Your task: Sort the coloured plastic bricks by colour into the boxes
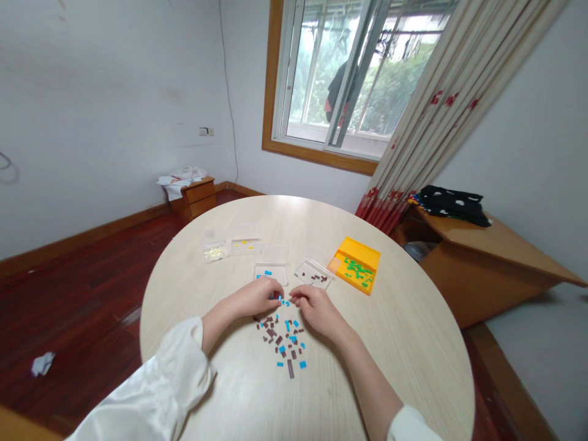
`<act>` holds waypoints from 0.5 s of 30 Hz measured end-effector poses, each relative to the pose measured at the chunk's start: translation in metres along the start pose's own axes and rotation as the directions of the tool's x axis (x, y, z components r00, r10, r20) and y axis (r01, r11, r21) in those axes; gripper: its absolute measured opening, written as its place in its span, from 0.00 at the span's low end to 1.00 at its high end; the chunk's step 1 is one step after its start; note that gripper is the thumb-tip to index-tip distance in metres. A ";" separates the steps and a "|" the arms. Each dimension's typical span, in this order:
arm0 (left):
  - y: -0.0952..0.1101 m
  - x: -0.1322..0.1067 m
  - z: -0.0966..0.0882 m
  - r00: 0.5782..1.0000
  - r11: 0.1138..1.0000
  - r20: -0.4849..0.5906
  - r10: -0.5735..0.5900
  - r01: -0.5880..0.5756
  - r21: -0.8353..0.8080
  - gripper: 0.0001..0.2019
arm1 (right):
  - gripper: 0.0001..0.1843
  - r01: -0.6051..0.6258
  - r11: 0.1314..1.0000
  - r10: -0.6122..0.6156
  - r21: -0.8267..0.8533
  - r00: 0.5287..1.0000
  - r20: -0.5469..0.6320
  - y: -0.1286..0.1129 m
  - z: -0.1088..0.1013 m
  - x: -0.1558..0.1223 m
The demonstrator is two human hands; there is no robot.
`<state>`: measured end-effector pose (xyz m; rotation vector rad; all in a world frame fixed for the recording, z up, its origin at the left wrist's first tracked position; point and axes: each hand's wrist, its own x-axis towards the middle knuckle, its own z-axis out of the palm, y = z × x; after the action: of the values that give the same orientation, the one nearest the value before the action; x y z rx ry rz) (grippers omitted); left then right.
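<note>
My left hand [263,296] is closed in a pinch, with a small blue building brick [280,298] at its fingertips. Just to its right, my right hand [318,308] has its fingers curled together; whatever may be between them is hidden. Below both hands, loose brown bricks [271,333] and blue bricks [293,339] lie mixed in a pile on the table. Behind my left hand stands a clear plastic box [285,274] holding a few blue bricks. Another clear box [301,265], with brown bricks inside, is beyond my right hand.
The round wooden table [376,361] carries an opened yellow case [361,248] of green bricks at the right. Two clear boxes, one with pale pieces [214,252] and one with yellow pieces [245,243], stand at the back left. A wooden cabinet [450,269] is beyond the table's right edge.
</note>
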<state>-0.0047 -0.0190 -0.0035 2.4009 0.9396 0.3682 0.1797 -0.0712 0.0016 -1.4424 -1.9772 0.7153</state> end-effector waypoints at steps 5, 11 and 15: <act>-0.005 -0.001 -0.010 0.983 0.991 -0.162 -0.082 0.064 -0.114 0.11 | 0.15 0.000 1.000 0.000 0.007 1.000 0.016 -0.004 -0.004 -0.002; -0.013 0.002 -0.018 0.902 0.973 -0.374 -0.217 0.171 -0.154 0.12 | 0.16 0.087 0.996 -0.086 0.007 0.979 0.185 -0.004 -0.006 -0.006; -0.017 0.004 -0.016 0.881 0.969 -0.405 -0.242 0.199 -0.146 0.12 | 0.17 0.101 0.995 -0.099 0.004 0.966 0.238 -0.001 -0.006 -0.007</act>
<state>-0.0178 0.0005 -0.0002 2.1283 1.3353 0.8487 0.1845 -0.0777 0.0056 -1.3008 -2.2185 0.8700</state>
